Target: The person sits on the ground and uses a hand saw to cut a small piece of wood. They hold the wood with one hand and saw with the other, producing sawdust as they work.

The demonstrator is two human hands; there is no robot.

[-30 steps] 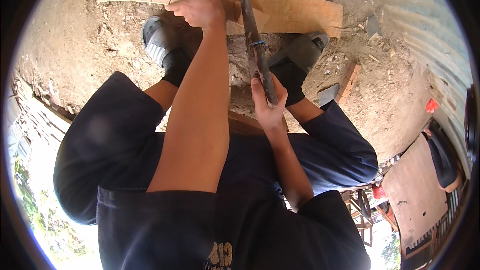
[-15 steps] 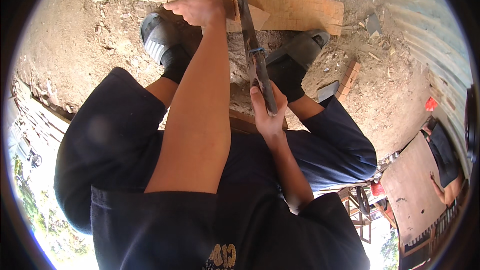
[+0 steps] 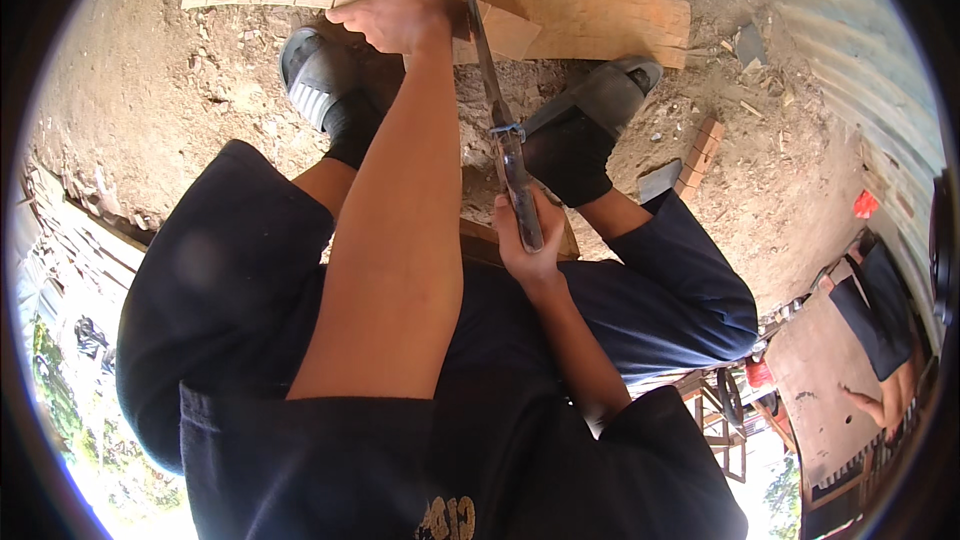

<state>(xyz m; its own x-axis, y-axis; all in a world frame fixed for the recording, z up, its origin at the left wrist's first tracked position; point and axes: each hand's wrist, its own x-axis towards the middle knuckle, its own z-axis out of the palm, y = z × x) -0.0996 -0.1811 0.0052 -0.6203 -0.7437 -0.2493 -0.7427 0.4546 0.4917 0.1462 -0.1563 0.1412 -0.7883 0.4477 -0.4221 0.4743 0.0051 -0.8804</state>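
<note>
A long flat wooden plank [image 3: 590, 15] lies on the dirt in front of my feet. My left hand [image 3: 400, 15] presses down on it, fingers curled over its near edge. My right hand [image 3: 525, 240] is closed around the dark handle of a long knife [image 3: 495, 110], whose blade runs up and away to the plank, just right of my left hand. The blade's tip is out of view at the frame's top. A small cut piece of wood [image 3: 505, 30] sits by the blade. My feet in dark slippers [image 3: 320, 80] flank the work.
Wood chips and a short brick-coloured block [image 3: 700, 150] lie on the dirt at right. A corrugated metal sheet [image 3: 850, 70] runs along the right edge. Another person [image 3: 890, 340] stands at far right by a brown table. Stacked planks [image 3: 70, 230] lie at left.
My right hand and the knife have shifted slightly toward me and down along the plank; my left hand stays on the wood.
</note>
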